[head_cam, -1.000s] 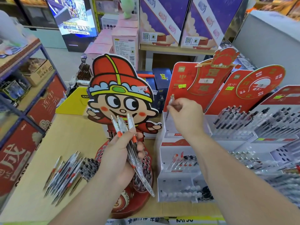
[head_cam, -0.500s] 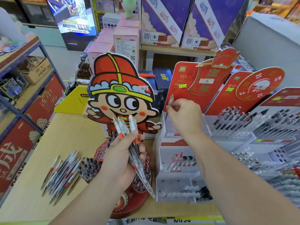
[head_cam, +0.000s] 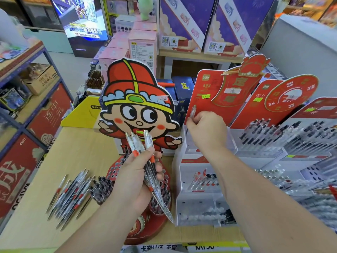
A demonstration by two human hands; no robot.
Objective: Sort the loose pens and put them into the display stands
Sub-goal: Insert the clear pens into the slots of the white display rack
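My left hand (head_cam: 135, 178) grips a bunch of three clear pens with red bands (head_cam: 145, 154), held over a round red stand with a cartoon cutout (head_cam: 138, 106). My right hand (head_cam: 207, 132) pinches a single clear pen (head_cam: 192, 112) upright at the top tier of a white tiered display stand (head_cam: 193, 181) with a red backboard. That stand holds a few pens on its middle tier and several on the bottom one. A loose pile of pens (head_cam: 71, 194) lies on the wooden table at the left.
More tiered stands packed with dark pens (head_cam: 284, 137) stand to the right. A yellow box (head_cam: 82, 115) sits behind the table (head_cam: 73, 154). A blue-framed shelf unit (head_cam: 27, 110) borders the left side. Boxes and shelves fill the background.
Both hands stay nearly where they were. My right hand with its single pen has dipped slightly at the top tier; the view has shifted a little.
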